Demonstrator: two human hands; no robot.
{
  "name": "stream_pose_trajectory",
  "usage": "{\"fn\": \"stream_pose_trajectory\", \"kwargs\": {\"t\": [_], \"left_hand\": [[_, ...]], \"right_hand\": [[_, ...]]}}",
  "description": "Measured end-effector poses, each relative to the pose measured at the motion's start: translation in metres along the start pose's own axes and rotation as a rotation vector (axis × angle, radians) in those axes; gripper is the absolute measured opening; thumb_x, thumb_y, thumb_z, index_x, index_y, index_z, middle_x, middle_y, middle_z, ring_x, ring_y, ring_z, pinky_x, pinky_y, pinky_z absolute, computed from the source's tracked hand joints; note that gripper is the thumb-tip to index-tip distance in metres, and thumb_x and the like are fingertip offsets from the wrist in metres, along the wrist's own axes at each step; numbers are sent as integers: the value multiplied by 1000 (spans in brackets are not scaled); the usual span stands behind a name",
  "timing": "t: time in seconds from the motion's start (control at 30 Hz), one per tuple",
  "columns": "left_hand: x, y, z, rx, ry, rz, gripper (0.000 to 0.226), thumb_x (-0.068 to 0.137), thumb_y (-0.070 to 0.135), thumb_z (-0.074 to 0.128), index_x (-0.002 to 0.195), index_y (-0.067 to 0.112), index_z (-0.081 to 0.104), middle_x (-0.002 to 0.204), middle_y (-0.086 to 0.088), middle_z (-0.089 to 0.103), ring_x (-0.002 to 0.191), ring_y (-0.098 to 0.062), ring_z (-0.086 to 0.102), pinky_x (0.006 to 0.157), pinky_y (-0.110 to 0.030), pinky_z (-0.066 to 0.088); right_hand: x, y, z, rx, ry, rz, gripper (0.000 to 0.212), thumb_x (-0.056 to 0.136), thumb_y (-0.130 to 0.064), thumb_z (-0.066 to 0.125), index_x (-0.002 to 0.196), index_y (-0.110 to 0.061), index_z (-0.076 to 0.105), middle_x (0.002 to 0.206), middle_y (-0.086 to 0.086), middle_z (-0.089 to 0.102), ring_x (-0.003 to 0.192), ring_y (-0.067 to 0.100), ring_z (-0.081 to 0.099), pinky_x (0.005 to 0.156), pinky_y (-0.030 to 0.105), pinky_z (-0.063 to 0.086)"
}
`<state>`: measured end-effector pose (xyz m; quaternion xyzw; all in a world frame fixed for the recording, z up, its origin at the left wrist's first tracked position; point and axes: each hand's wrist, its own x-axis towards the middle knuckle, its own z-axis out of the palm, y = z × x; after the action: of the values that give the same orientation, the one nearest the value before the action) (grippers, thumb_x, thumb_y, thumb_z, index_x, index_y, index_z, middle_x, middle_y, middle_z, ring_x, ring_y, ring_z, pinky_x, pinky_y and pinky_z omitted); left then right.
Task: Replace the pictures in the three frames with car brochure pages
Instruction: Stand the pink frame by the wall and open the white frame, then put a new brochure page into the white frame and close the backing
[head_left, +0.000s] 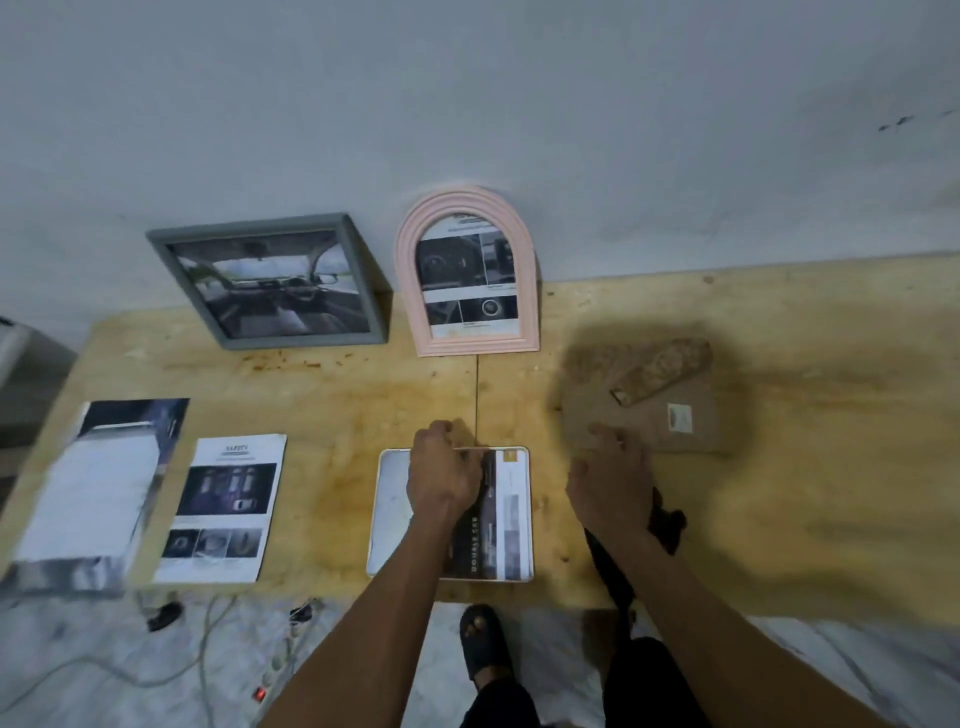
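A: Fingers of the left hand (442, 474) press a brochure page (500, 514) into the white frame (387, 512) on the tabletop (337, 400).

B: Right hand (613, 486) grip?

A: Released, by the brown backing board (670, 410). Page could skew or crease under uneven pressure.

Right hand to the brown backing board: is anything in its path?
Nothing visible. The right hand is at the near-left edge of the backing board, though blur hides whether they touch. Only a brown stand piece lies on the board's far part. The left hand is on the white frame.
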<state>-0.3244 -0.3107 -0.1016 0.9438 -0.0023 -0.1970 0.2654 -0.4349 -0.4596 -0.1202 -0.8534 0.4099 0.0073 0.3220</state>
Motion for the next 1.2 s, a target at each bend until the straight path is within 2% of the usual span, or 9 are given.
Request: {"fn": "stream_pose_trajectory", "kwargs": {"t": [0.2, 0.33, 0.47, 0.6, 0.7, 0.93, 1.2], "left_hand": [[-7, -96, -43, 155, -18, 49, 50, 89, 28, 68, 133, 6, 57, 127, -16, 58, 116, -34, 57, 91, -41, 50], [-6, -128, -57, 220, -49, 82, 45, 92, 28, 65, 131, 7, 58, 125, -16, 56, 116, -36, 54, 92, -43, 48], [5, -133, -63, 241, -74, 135, 33, 96, 22, 56, 124, 5, 61, 122, -19, 56, 113, -39, 54, 89, -43, 48], [22, -127, -59, 246, -92, 196, 36, 97, 18, 50, 129, 4, 59, 126, -22, 54, 117, -41, 52, 94, -44, 48], [31, -121, -52, 257, -114, 205, 37, 97, 21, 53, 130, 4, 58, 129, -22, 51, 121, -41, 49, 98, -46, 47], [34, -119, -36, 261, -108, 166, 35, 97, 26, 58, 123, 3, 58, 131, -19, 46, 122, -37, 45, 96, -44, 45], [29, -116, -35, 127, -60, 107, 45, 94, 28, 65, 132, 6, 54, 139, -17, 37, 129, -36, 34, 98, -42, 41]], "right_hand": [[-65, -35, 52, 15, -14, -59, 35, 93, -24, 55, 127, -15, 53, 125, 8, 54, 114, 28, 50, 93, 42, 46], [-92, -42, 75, -32, -46, -42, 46, 94, -29, 55, 138, -19, 47, 137, 1, 50, 122, 23, 43, 97, 40, 44], [-103, -46, 90, -48, -56, -22, 52, 94, -34, 57, 141, -19, 45, 141, 1, 47, 127, 23, 39, 100, 43, 44], [-103, -44, 102, -119, -28, -35, 55, 92, -39, 59, 142, -20, 43, 146, 1, 43, 132, 25, 34, 102, 46, 43], [-103, -44, 108, -162, -14, -28, 60, 92, -40, 59, 144, -18, 41, 150, 3, 39, 135, 27, 29, 103, 46, 40], [-103, -44, 115, -196, -5, 19, 65, 91, -41, 61, 147, -19, 36, 155, 3, 31, 138, 29, 24, 99, 49, 41], [-102, -42, 116, -200, -6, 22, 62, 90, -41, 61, 145, -20, 39, 154, 0, 32, 135, 28, 22, 98, 47, 42]]}}
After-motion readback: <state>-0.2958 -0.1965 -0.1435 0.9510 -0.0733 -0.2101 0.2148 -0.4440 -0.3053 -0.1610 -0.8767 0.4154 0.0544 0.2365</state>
